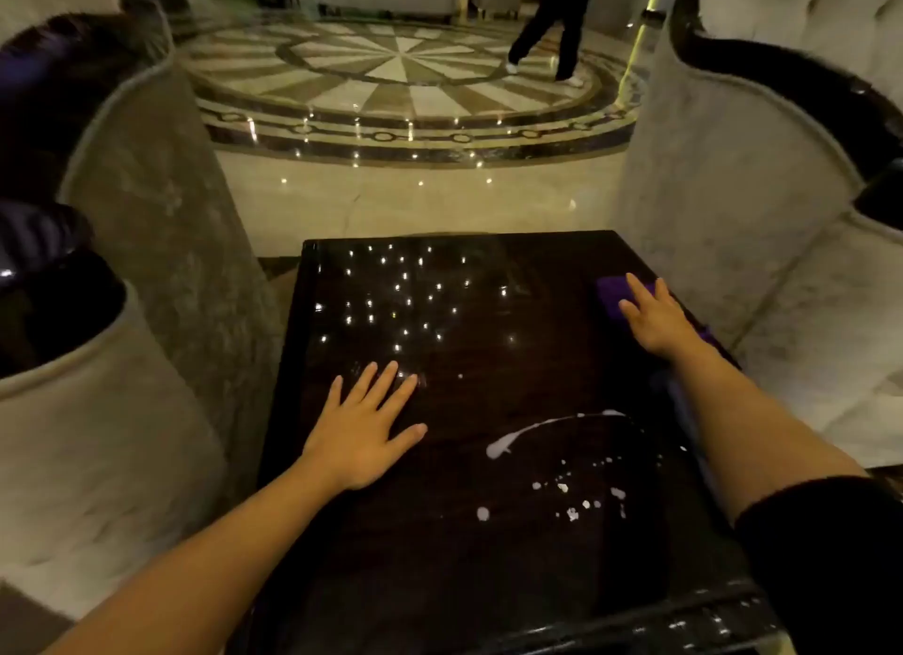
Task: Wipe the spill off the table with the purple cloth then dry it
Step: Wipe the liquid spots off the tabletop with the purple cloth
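A glossy dark wooden table point(371, 581) fills the lower middle of the head view. A white spill point(503, 447) lies on its near right part as a curved streak with several droplets point(574, 505) below it. The purple cloth point(614, 293) lies at the table's far right edge. My right hand point(657, 320) rests flat on the cloth with fingers spread, covering most of it. My left hand point(364, 427) lies flat on the bare tabletop left of the spill, fingers apart, holding nothing.
Grey upholstered armchairs stand close on the left point(146, 244) and right point(742, 205) of the table. Beyond it is polished marble floor point(405, 92) with a round inlay, where a person in dark trousers point(552, 24) walks at the far back.
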Available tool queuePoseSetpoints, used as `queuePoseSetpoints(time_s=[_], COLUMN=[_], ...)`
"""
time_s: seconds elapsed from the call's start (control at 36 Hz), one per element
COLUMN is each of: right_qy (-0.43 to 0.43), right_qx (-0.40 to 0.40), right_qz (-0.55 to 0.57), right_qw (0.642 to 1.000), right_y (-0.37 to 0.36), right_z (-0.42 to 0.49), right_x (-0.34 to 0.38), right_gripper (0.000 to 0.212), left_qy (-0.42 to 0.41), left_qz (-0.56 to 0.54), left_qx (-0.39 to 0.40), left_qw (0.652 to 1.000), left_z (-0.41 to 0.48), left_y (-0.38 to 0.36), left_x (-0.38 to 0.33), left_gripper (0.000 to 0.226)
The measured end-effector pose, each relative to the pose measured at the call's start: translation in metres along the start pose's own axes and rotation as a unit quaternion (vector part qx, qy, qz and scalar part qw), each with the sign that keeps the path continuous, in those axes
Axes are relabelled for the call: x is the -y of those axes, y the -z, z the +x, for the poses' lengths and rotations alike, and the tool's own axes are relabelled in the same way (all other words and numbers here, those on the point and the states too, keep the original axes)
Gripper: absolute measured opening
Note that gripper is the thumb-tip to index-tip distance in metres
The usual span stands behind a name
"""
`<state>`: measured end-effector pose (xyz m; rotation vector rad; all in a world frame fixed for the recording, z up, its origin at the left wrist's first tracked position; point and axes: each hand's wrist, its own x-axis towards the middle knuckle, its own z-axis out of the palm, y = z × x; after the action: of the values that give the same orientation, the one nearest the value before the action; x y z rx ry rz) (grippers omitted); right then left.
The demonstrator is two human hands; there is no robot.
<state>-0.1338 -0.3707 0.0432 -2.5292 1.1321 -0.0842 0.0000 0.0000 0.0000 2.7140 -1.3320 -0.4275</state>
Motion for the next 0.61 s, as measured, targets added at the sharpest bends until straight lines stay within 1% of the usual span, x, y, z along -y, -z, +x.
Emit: queuePoseSetpoints(time_s=[0.08,0.22,0.31,0.42,0.5,0.61], right_qy=[-0.034,-0.102,-0.123,-0.1,-0.066,-0.012], right_qx=[-0.006,0.015,-0.001,-0.013,0.001,0.022], right_qz=[0.004,-0.011,-0.021,-0.03,-0.037,-0.04], right_qw=[0.999,0.995,0.992,0.994,0.997,0.999], right_y=[0.001,-0.005,-0.008,-0.011,-0.013,-0.02], right_z=[0.012,0.021,0.025,0.024,0.021,0.013], right_x=[-0.007,-0.009,-0.005,0.005,0.015,0.038], right_gripper=[0.052,0.054,0.053,0.05,0.049,0.046], left_qy=[-0.009,-0.013,-0.011,-0.014,-0.02,-0.012], left_qz=[0.024,0.027,0.024,0.021,0.026,0.019], left_qx=[-0.009,-0.016,-0.016,-0.024,-0.026,-0.019], left_qw=[1.0,0.999,1.0,0.999,0.999,1.0], left_z=[0.001,0.0,0.0,-0.001,-0.004,-0.004], left_y=[0.002,-0.001,0.001,0.002,0.003,0.005], left_x=[0.001,0.002,0.001,0.0,-0.002,-0.003], left_gripper=[0.068,0.063,0.062,0.064,0.079,0.067])
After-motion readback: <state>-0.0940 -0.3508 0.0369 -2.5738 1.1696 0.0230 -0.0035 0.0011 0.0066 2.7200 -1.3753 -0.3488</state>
